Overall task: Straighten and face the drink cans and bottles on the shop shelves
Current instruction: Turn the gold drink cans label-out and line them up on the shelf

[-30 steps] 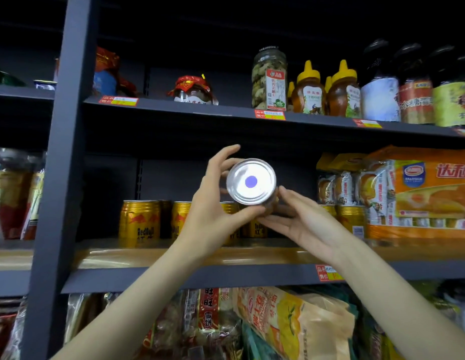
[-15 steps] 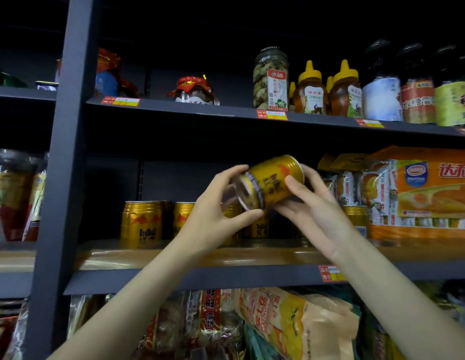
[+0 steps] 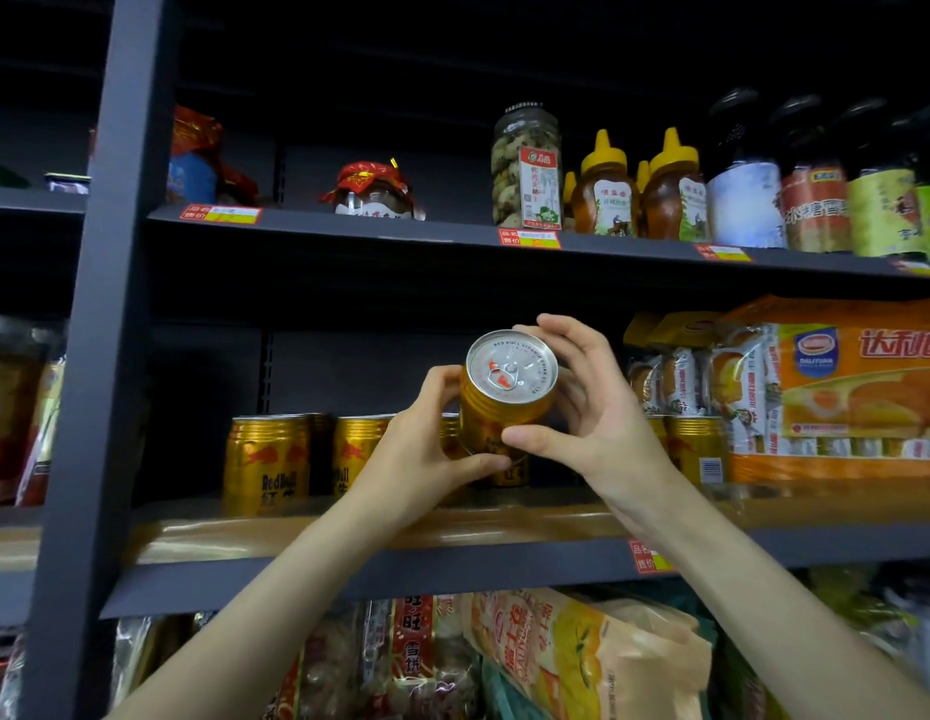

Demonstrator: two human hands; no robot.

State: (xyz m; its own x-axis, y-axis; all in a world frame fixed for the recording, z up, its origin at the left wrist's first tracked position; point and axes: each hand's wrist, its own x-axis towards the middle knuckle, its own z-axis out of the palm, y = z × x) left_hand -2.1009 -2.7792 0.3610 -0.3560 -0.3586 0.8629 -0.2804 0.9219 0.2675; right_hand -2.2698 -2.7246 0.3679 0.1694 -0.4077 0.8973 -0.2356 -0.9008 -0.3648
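Note:
A gold Red Bull can [image 3: 507,407] is held in the air in front of the middle shelf, tilted so its silver pull-tab lid faces me. My left hand [image 3: 426,449] grips its lower body from the left. My right hand [image 3: 587,407] holds it from the right, fingers curled over the rim and thumb on the side. More gold cans stand on the middle shelf [image 3: 348,532]: one with its logo forward [image 3: 268,462], one beside it [image 3: 356,452], and others [image 3: 694,444] at the right, partly hidden by my hands.
A dark upright post [image 3: 114,304] borders the bay on the left. Orange cake packs [image 3: 837,392] fill the shelf's right end. The shelf above carries jars, honey bottles [image 3: 605,192] and dark bottles [image 3: 816,189]. Snack bags [image 3: 582,662] fill the shelf below.
The can was turned over in my hands: a second ago its flat bottom faced me, then it lay sideways, and its pull-tab top faces me in the latest frame. Both hands stayed on it.

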